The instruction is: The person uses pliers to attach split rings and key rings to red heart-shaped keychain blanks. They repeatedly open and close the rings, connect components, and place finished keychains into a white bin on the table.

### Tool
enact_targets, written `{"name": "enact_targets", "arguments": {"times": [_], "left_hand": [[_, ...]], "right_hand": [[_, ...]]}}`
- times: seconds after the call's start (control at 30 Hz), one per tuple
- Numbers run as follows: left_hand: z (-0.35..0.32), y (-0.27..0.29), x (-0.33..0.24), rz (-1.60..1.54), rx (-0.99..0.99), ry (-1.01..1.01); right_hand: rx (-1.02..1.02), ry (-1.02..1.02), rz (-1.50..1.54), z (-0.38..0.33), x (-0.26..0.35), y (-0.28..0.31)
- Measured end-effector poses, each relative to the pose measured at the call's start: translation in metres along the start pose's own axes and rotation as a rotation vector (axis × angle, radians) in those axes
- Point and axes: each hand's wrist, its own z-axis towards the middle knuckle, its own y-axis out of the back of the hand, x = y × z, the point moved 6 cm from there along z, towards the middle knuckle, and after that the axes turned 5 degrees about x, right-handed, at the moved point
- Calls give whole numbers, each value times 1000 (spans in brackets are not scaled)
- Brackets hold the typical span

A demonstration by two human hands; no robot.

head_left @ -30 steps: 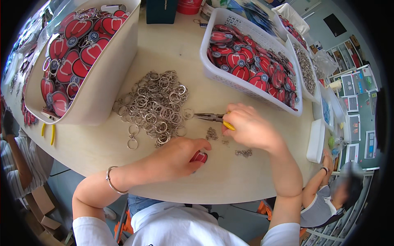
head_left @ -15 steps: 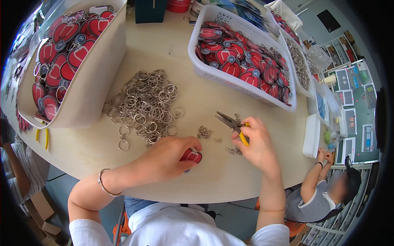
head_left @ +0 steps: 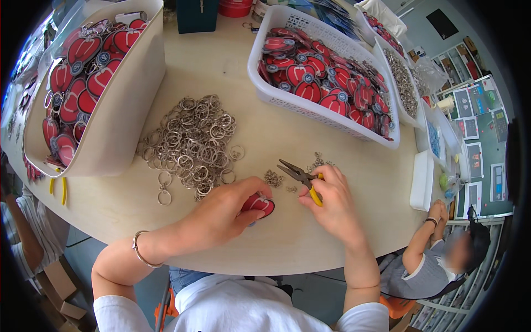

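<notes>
1. My left hand (head_left: 227, 213) is closed around one red charm (head_left: 259, 203), pressed to the table (head_left: 232, 61).
2. My right hand (head_left: 331, 199) grips yellow-handled pliers (head_left: 301, 177), tips slightly parted, nothing visibly in them.
3. Small links (head_left: 273, 178) lie just beside the tips.
4. Left bin (head_left: 119, 116) holds ringed charms, judged finished; the white basket (head_left: 310, 108) holds plenty, and the ring pile (head_left: 191, 141) is large.

Shiny metal key rings (head_left: 191, 141), glossy red charm (head_left: 258, 204), matt pale wood-look table (head_left: 221, 61), white plastic basket (head_left: 310, 108)
</notes>
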Motion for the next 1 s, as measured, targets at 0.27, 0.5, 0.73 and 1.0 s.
{"name": "enact_targets", "arguments": {"times": [0.27, 0.5, 0.73, 1.0], "left_hand": [[6, -1, 4, -140, -114, -198], [3, 7, 8, -399, -62, -19], [6, 7, 4, -471, -31, -145], [1, 11, -12, -278, -56, -249]], "right_hand": [[-99, 318, -37, 15, 61, 19], [-174, 405, -22, 19, 73, 24], [-147, 290, 242, 20, 61, 28], [23, 135, 505, 22, 53, 22]]}}
